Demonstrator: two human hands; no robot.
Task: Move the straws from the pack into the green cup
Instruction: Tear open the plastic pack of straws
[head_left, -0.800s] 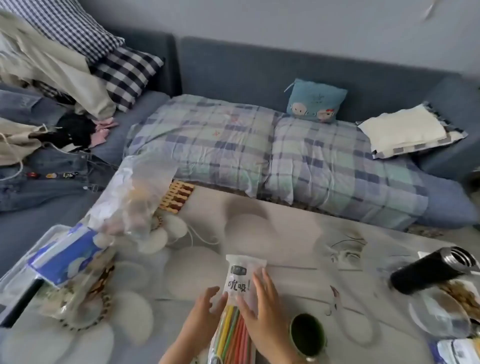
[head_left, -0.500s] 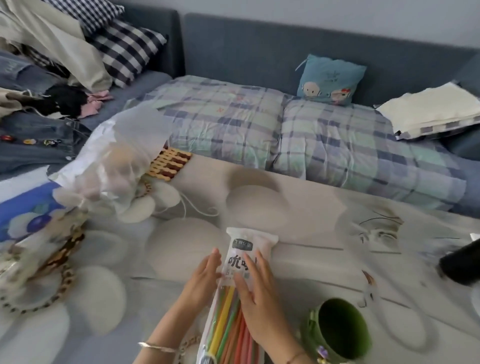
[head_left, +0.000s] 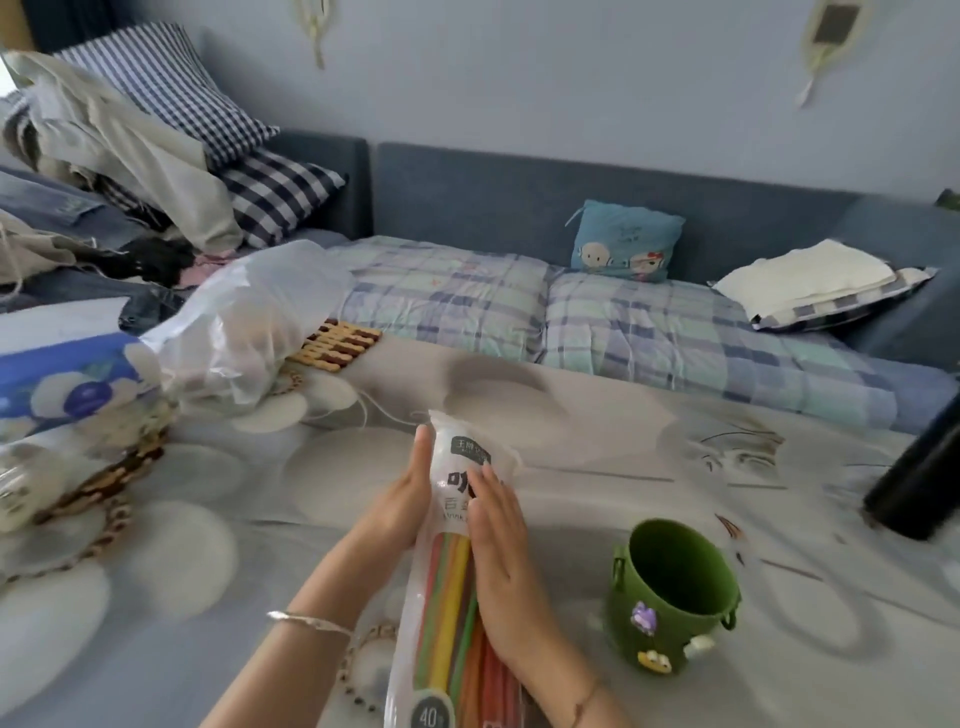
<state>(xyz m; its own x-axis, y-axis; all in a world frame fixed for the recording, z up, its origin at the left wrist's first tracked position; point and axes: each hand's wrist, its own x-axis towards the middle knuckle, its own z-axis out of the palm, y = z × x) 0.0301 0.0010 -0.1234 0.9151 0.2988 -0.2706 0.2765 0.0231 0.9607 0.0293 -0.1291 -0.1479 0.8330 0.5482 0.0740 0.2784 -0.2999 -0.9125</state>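
A clear plastic pack of colourful straws (head_left: 448, 608) with a white printed top lies lengthwise on the table in front of me. My left hand (head_left: 397, 512) rests against its left side with straight fingers. My right hand (head_left: 501, 566) lies flat on its right side, fingers straight and pointing at the top end. The straws are all inside the pack. The green cup (head_left: 675, 597), decorated with small charms, stands upright and empty on the table just right of my right hand.
A black bottle (head_left: 919, 483) lies at the right edge. A white plastic bag (head_left: 244, 322), a blue tissue pack (head_left: 62, 379) and a beaded mat (head_left: 104, 483) crowd the table's left. A sofa with a plaid quilt (head_left: 571, 317) runs behind the table.
Both hands stay on the pack and have slid slightly along its sides. The view has shifted, so the cup now shows fully.
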